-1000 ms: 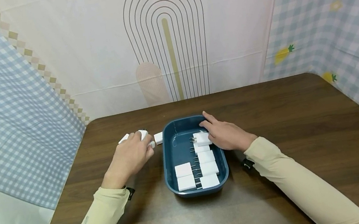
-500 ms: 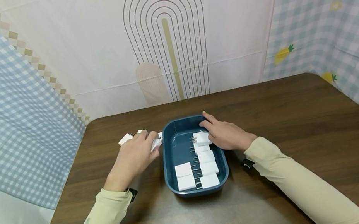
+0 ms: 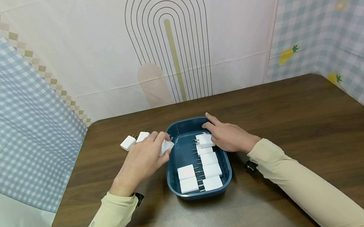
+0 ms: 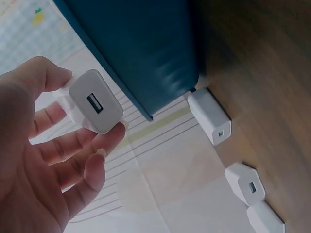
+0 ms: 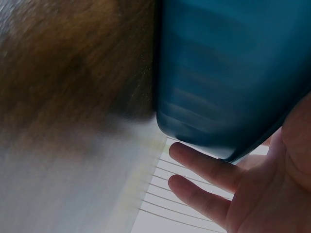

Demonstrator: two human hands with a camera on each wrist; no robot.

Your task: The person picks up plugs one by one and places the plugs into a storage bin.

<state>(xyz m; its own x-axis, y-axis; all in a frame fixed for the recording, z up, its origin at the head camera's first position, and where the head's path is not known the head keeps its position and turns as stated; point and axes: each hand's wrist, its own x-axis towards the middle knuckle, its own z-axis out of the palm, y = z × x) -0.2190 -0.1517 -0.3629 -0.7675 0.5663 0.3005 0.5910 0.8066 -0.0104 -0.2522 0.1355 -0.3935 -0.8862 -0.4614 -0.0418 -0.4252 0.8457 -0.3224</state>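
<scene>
A white USB charger plug (image 3: 166,146) is pinched between the thumb and fingers of my left hand (image 3: 144,159), at the left rim of the blue tray (image 3: 169,179). Its USB port faces the camera in the left wrist view. Over the tray's right rim lies my right hand (image 3: 230,136), its fingers near the far right corner. In the right wrist view two straight fingers (image 5: 206,167) extend along the outside of the tray. Several white chargers (image 3: 211,170) form a column on the tray's right side, prongs leftward. Two more chargers (image 3: 187,179) sit at near left, prongs rightward.
Left of the tray, a charger (image 3: 128,143) and another charger (image 3: 142,136) lie on the brown wooden table (image 3: 275,114). A third charger (image 4: 210,116) beside the tray shows in the left wrist view. Patterned curtains (image 3: 96,43) hang behind the table.
My left hand has moved right, carrying a charger from the table to the tray's left rim, which uncovers the two chargers on the table. My right hand has stayed in place.
</scene>
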